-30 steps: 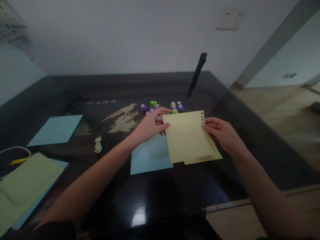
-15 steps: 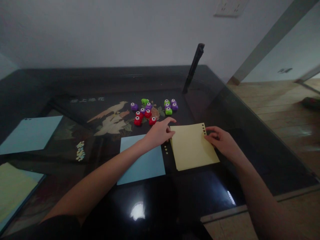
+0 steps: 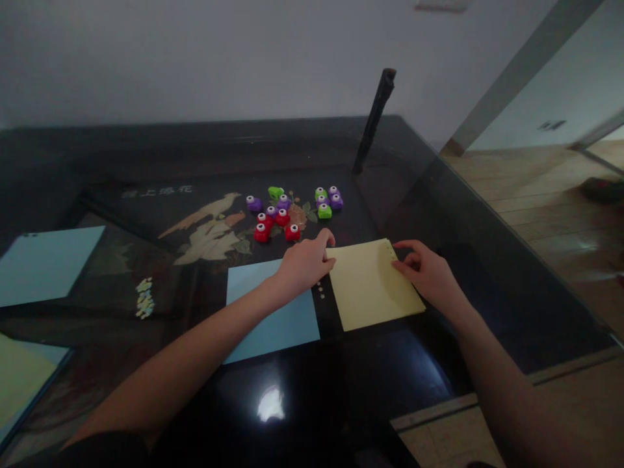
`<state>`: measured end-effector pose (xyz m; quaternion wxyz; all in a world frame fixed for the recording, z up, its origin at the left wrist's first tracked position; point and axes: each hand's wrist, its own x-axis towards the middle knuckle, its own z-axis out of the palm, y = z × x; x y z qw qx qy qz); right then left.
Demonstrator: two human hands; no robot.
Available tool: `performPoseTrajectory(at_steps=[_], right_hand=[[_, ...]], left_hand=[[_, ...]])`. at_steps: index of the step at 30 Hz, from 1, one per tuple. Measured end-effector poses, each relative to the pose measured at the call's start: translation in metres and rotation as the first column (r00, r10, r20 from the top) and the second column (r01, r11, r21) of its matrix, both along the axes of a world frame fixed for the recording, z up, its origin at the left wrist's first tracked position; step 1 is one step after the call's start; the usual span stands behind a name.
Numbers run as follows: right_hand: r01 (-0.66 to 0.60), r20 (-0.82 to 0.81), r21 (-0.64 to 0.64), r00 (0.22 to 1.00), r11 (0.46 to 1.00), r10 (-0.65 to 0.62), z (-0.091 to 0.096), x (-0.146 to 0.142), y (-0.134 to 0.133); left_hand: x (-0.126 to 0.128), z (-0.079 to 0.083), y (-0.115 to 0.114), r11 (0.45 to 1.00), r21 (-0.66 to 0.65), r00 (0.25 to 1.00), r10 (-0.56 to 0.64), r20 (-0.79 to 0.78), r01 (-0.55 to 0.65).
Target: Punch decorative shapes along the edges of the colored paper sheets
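A yellow paper sheet (image 3: 368, 286) with small punched holes along its top right edge lies flat on the black glossy table (image 3: 341, 390). My left hand (image 3: 305, 263) rests with curled fingers on the sheet's left top corner. My right hand (image 3: 426, 273) presses the sheet's right edge with its fingers stretched out. A few tiny paper dots (image 3: 320, 290) lie just left of the sheet. A blue sheet (image 3: 273, 312) lies under my left forearm.
Several small red, purple and green craft punches (image 3: 292, 208) stand behind the sheets. A black stick (image 3: 373, 120) leans at the table's back. Another blue sheet (image 3: 46, 263) and a green-on-blue stack (image 3: 19, 377) lie at left. The table's right edge borders wooden floor.
The yellow sheet, held up and tilted a second ago, now lies flat on the table under both hands. The camera has tipped down, bringing the red punches into sight.
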<state>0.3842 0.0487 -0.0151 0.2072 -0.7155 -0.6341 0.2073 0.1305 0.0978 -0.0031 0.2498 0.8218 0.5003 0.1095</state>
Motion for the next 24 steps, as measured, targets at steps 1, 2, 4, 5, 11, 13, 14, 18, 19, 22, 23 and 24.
performPoseTrajectory(at_steps=[1,2,4,5,11,13,14,18,19,22,23,24], right_hand=[[0.001,0.016,-0.003,1.000,1.000,-0.001,0.000,0.000,0.000],[0.001,0.030,-0.003,1.000,1.000,-0.001,0.000,0.001,-0.001],[0.000,0.049,0.007,0.999,1.000,0.000,0.000,0.003,-0.001],[0.000,0.058,0.020,0.998,1.000,-0.001,0.000,0.004,-0.001],[0.025,-0.043,0.133,0.999,0.991,-0.019,0.006,0.010,-0.001],[0.045,-0.126,0.121,0.992,0.992,-0.030,0.007,0.009,-0.001],[0.048,-0.157,0.111,0.987,0.993,-0.030,0.008,0.008,-0.002],[0.031,-0.226,0.098,0.974,0.995,-0.008,0.007,0.003,-0.002],[0.030,-0.237,0.100,0.971,0.995,-0.005,0.006,0.002,-0.002],[0.031,-0.264,0.098,0.964,0.995,-0.004,0.006,0.001,-0.001],[0.030,-0.272,0.094,0.962,0.995,-0.003,0.005,0.001,-0.001],[0.028,-0.281,0.090,0.960,0.996,-0.001,0.005,0.001,-0.001]], left_hand=[[0.000,0.001,0.000,1.000,0.016,1.000,-0.007,-0.025,0.007],[0.000,0.001,0.000,0.999,0.030,0.999,-0.015,-0.049,0.017],[0.000,0.002,-0.001,0.998,0.058,0.995,-0.028,-0.094,0.034],[0.000,0.003,0.000,0.997,0.072,0.994,-0.031,-0.109,0.039],[-0.008,0.007,0.006,0.984,0.147,0.989,-0.083,-0.123,0.101],[-0.011,0.006,0.008,0.978,0.127,0.981,-0.148,-0.124,0.164],[-0.013,0.005,0.009,0.974,0.110,0.976,-0.184,-0.119,0.197],[-0.015,0.003,0.010,0.957,0.073,0.958,-0.274,-0.083,0.280],[-0.016,0.003,0.010,0.953,0.079,0.955,-0.286,-0.081,0.292],[-0.017,0.003,0.011,0.936,0.100,0.940,-0.330,-0.089,0.338],[-0.017,0.003,0.011,0.932,0.102,0.937,-0.338,-0.094,0.346],[-0.017,0.003,0.012,0.931,0.102,0.935,-0.341,-0.098,0.351]])
